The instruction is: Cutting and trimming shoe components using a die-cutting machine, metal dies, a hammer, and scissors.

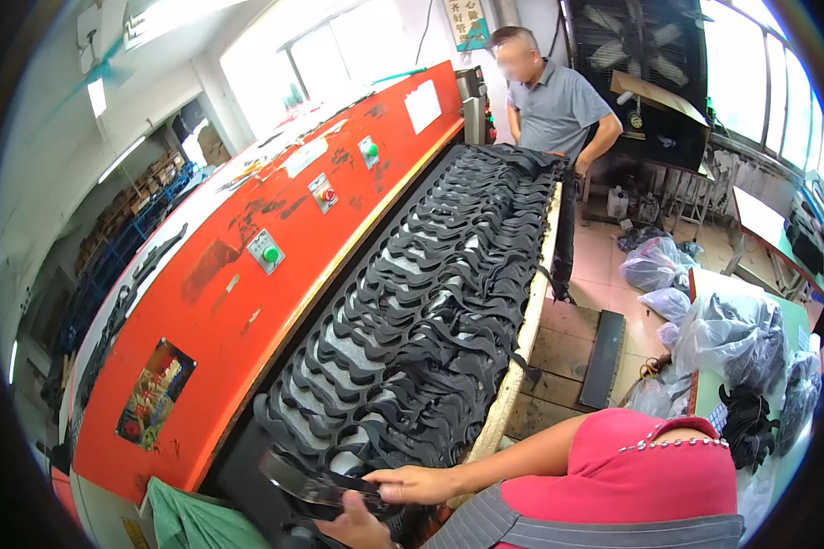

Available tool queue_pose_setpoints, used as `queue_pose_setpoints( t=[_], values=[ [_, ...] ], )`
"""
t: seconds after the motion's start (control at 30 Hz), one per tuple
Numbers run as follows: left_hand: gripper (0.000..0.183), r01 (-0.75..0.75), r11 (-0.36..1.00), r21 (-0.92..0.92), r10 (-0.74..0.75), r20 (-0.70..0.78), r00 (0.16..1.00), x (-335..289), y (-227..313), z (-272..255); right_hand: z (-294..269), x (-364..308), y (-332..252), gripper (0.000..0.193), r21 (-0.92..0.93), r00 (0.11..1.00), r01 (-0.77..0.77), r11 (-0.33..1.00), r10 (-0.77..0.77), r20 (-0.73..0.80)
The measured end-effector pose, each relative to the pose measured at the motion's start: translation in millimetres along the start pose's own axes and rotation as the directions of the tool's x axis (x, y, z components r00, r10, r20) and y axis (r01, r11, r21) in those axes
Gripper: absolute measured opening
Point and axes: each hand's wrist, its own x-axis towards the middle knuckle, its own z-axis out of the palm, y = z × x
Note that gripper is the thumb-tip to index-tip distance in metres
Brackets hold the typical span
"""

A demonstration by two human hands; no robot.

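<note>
Black curved foam-like pieces (403, 316) lie in long overlapping rows on the machine bed, with grey showing between them. At the bed's near end, my right hand (414, 484) is closed on the edge of a dark piece (368, 490). Just below it is my left hand (357, 528), somewhat blurred, its thumb raised apart from the fingers, close to the black pieces. A dark, shiny flat object (298, 478) lies left of my hands, smeared by motion; I cannot make out its kind or whether a hand touches it.
An orange-red machine housing (293, 206) with green and red buttons runs along the bed's left side. Another person (558, 105) stands at the far end. A pale wooden edge (513, 366) borders the bed's right. Plastic bags (655, 265) lie on the floor; a green cloth (197, 520) hangs nearby.
</note>
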Motion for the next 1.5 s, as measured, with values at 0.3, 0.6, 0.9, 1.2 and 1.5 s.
queue_pose_setpoints(
  t=[0.3,0.6,0.9,1.2,1.5],
  values=[
    [0.057,-0.012,1.000,0.026,0.020,-0.345,0.938,63.1,-33.1,-80.8,-47.6,-10.4,-23.6,0.037,0.169,0.942,0.059,0.984,0.001,-0.336],
    [0.081,-0.713,0.419,0.563,0.027,0.776,0.630,-25.8,-111.6,-23.0,-102.8,-20.8,39.6,0.048,-0.948,0.935,-0.281,0.147,-0.179,-0.305],
    [0.082,-0.667,0.575,0.473,0.009,0.812,0.583,-21.9,-107.6,-33.7,-89.8,-39.4,26.2,0.054,-0.971,0.970,-0.232,0.053,-0.068,-0.235],
    [0.039,-0.341,0.725,0.599,0.053,0.445,0.894,80.8,-83.6,-80.6,-239.1,20.2,-79.3,0.062,-0.991,0.999,0.036,0.130,-0.006,0.036],
    [0.036,-0.083,0.734,0.674,-0.087,0.214,0.973,177.2,-160.5,-93.2,-346.8,64.4,-17.1,0.072,-0.978,0.983,-0.183,0.103,0.023,-0.182]
  ],
)
